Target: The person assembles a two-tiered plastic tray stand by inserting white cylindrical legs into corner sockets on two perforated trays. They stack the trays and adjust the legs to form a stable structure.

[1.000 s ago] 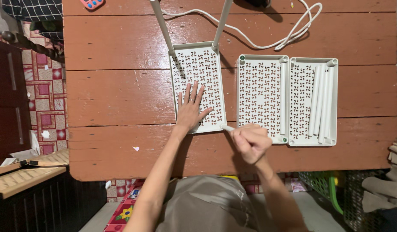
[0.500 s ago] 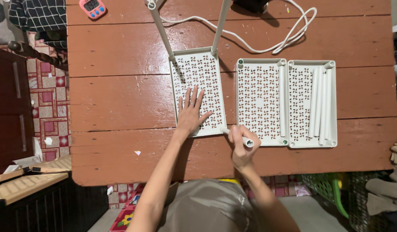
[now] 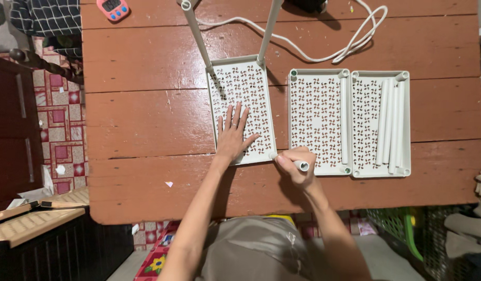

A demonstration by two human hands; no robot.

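Your left hand (image 3: 234, 136) is lying flat, fingers spread, pinning the left panel (image 3: 242, 106) to the counter (image 3: 146, 119) so it's not shifting. Your right hand (image 3: 296, 166) is clamping a white tube (image 3: 291, 162), seating its end at the panel's near-right corner. Spare tubes (image 3: 390, 125) are waiting in the right tray (image 3: 380, 123).

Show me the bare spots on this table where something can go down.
Bare wood left of the left panel, from the timer to the near edge. A thin strip along that edge. Crowded: the right panels, the cable behind them.
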